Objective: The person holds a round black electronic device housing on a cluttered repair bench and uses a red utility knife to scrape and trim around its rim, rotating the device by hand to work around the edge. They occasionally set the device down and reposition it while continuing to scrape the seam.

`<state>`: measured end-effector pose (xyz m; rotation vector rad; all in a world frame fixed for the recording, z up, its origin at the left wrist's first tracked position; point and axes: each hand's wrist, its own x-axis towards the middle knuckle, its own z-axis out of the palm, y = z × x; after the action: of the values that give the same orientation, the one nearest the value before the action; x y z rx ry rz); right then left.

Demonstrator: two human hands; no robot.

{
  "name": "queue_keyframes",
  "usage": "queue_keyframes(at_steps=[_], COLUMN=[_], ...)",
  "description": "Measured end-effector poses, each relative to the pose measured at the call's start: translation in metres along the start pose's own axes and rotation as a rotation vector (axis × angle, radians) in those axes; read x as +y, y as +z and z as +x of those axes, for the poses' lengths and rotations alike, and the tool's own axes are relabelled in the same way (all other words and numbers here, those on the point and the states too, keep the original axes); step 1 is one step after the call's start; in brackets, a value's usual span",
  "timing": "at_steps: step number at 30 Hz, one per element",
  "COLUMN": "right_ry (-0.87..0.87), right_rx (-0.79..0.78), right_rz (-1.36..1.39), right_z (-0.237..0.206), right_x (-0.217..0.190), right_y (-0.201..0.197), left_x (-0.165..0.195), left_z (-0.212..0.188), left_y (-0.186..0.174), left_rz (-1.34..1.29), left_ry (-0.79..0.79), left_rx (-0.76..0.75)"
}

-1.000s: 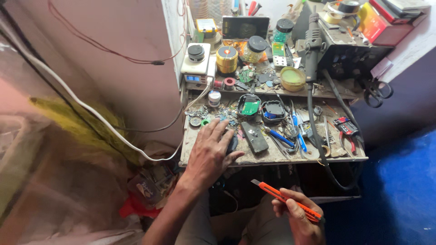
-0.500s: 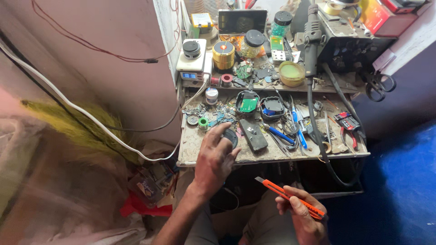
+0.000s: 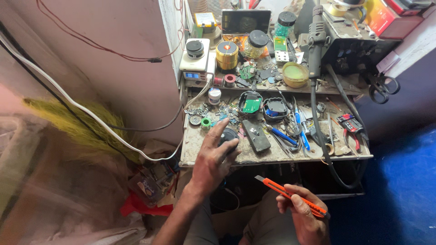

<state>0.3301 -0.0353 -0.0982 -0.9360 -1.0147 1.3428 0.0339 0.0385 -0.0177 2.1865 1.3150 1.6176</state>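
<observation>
Under left hand [image 3: 213, 156], half-hidden black disc [image 3: 228, 134]

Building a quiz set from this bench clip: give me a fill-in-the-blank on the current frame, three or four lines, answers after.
1. The right hand holds an orange ____ with its blade tip out.
2. The left hand grips a small round ____ object at the workbench's front edge.
3. The long flat black device lies to the ____ of the left hand in the picture.

Answers: utility knife; black; right
</observation>
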Motion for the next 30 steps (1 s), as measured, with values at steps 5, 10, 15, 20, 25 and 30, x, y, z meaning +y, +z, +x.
queue_keyframes(at_steps=[5, 10, 15, 20, 25, 30], right_ry=[-0.016, -0.015, -0.077, -0.157, -0.132, -0.109], right_rx=[-0.020, 0.065, 0.072, -0.049, -0.134, -0.213], right_rz=[0.026, -0.008, -0.074, -0.251, -0.356, -0.419], right_z=[0.001, 0.009, 0.028, 0.059, 0.090, 0.096], right_x=[0.000, -0.011, -0.033, -0.053, -0.064, -0.067], right_y=[0.002, 0.014, 0.050, 0.097, 0.128, 0.138], left_x=[-0.001, -0.004, -0.008, -0.014, -0.015, -0.016], left_z=[-0.006, -0.010, -0.018, -0.022, -0.024, -0.025], left_y=[0.006, 0.005, 0.004, 0.006, 0.006, 0.007], left_rz=[-0.026, -0.056, -0.103, -0.145, -0.192, -0.207], left_ry=[-0.036, -0.053, -0.268, -0.318, -0.340, -0.333], left_rx=[0.028, 0.156, 0.119, 0.095, 0.092, 0.104])
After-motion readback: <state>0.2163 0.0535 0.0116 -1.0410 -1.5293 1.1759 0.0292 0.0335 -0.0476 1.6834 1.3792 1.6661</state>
